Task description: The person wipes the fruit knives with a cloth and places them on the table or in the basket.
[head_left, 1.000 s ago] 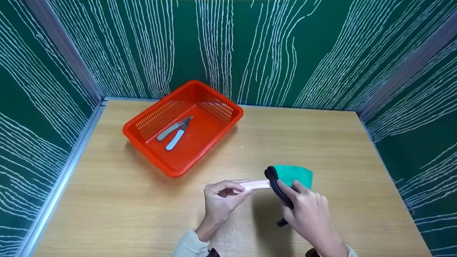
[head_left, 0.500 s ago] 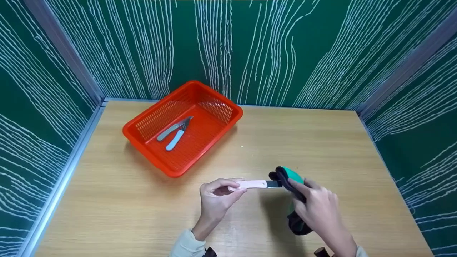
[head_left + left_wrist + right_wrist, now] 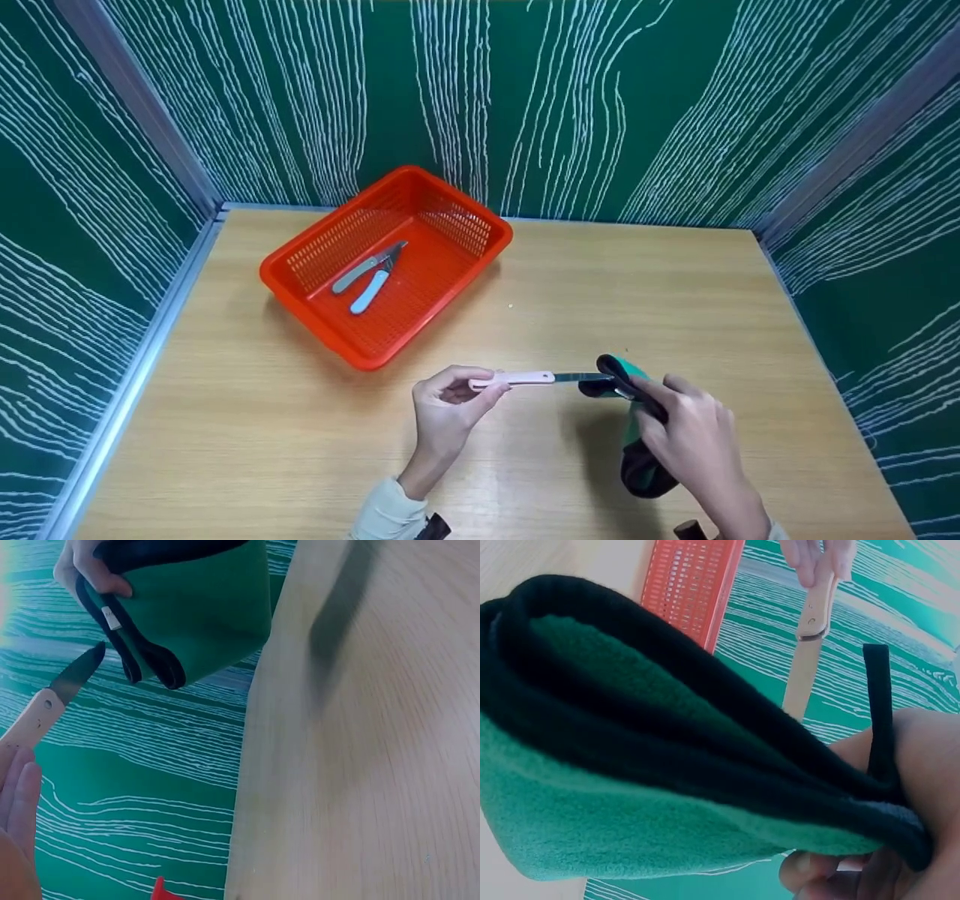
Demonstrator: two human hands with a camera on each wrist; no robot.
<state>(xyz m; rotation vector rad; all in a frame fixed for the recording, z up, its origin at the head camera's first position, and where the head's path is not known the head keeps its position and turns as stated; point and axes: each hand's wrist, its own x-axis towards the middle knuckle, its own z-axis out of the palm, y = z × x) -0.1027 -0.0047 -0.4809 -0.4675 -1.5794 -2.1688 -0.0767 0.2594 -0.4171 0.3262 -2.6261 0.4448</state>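
My left hand (image 3: 448, 416) pinches the end of a pale pink handle on a small knife (image 3: 525, 378). Its blade (image 3: 77, 673) points right, bare along most of its length, with the tip close to a folded green cloth (image 3: 206, 619). Black edging and a small white tag show on that cloth. My right hand (image 3: 694, 442) grips the cloth by its edge, fingers and thumb on the black binding. In the right wrist view the folded cloth (image 3: 607, 817) fills the foreground and covers the end of the knife blade.
A red plastic basket (image 3: 330, 346) with slotted sides stands at the back left of the wooden table (image 3: 637, 292). Inside lie two small bladed tools, one with a grey handle (image 3: 355, 275) and one with a pale blue handle (image 3: 370, 292). Green walls with white lines enclose the table.
The cloth has slid right along the knife and off most of the blade, which was covered before. My right hand moved right with it; my left hand shifted slightly left with the handle.
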